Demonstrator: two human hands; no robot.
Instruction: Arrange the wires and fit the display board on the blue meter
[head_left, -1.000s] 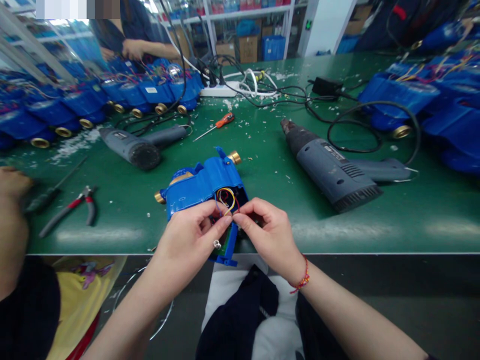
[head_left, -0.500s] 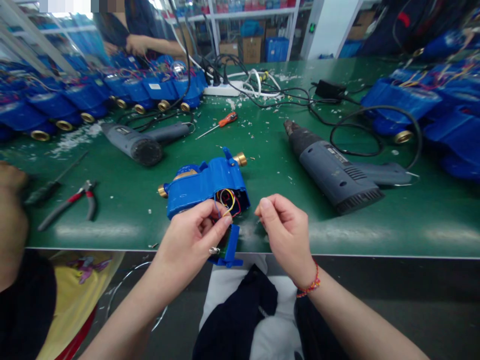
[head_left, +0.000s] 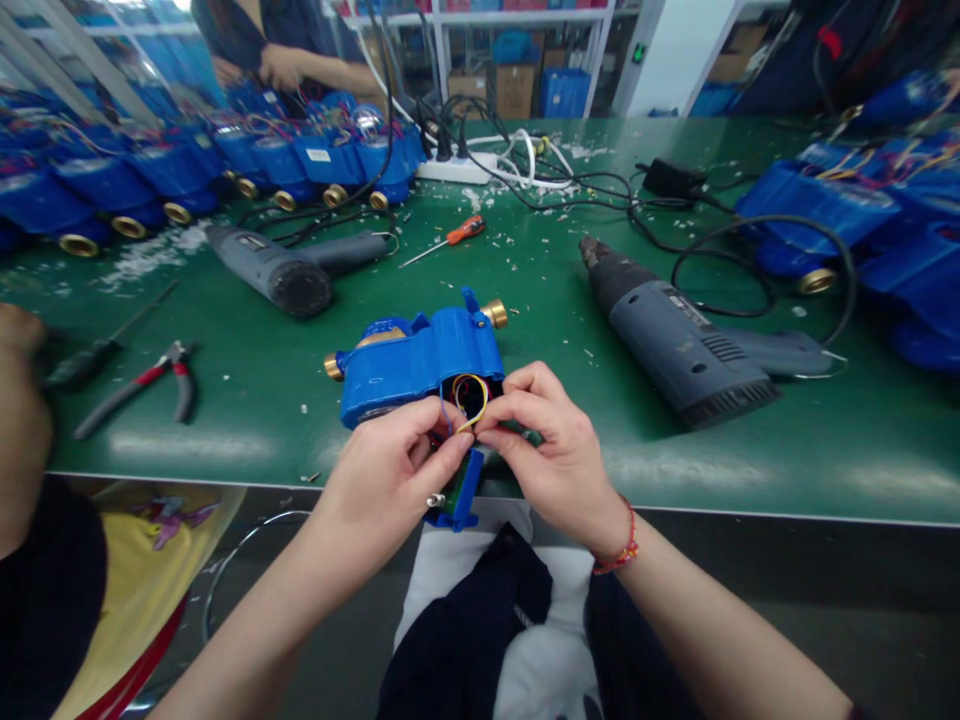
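1. Near the table's (head_left: 750,480) front edge sits the blue housing (head_left: 420,365).
2. Left hand (head_left: 394,460) pinches the yellow wire (head_left: 486,396); right hand (head_left: 559,460) has fingers bunched alongside, can't tell on what.
3. Go gentle, leave that loop slack.

Near the front edge of the green table (head_left: 690,465), a bright blue housing (head_left: 420,365) (its end fittings (head_left: 496,313) brassy gold) shows yellow and white wires (head_left: 487,396); the bracelet (head_left: 624,548) is mottled red and orange.

Red beaded bracelet (head_left: 625,556); silver ring (head_left: 436,500)
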